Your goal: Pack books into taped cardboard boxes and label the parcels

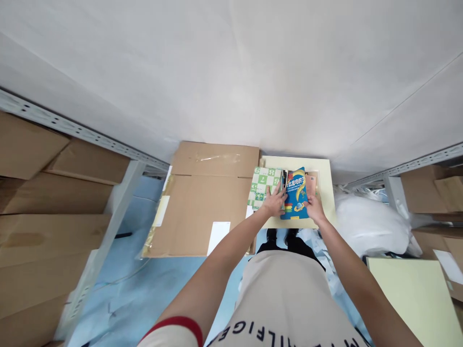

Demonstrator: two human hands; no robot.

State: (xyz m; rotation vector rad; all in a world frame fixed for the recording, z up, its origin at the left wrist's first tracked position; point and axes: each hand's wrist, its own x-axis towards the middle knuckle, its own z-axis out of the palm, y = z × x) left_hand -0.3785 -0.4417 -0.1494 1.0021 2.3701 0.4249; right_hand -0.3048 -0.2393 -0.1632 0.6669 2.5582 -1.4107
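A blue book [295,192] with a yellow planet picture on its cover stands on a pale yellow table [325,173] far below me. My right hand [314,207] grips its lower right corner. My left hand [275,202] holds its left edge, fingers closed on it, and lies partly over a green and white checked book [262,185]. A brown item [311,182] shows just behind the blue book.
A large flat cardboard box [202,202] lies left of the table. Metal shelving [108,231] with cardboard boxes [43,202] stands at left, and more shelving and boxes [430,185] at right. White plastic wrap [369,224] and a pale yellow board [415,294] are at right. The floor [144,289] is blue.
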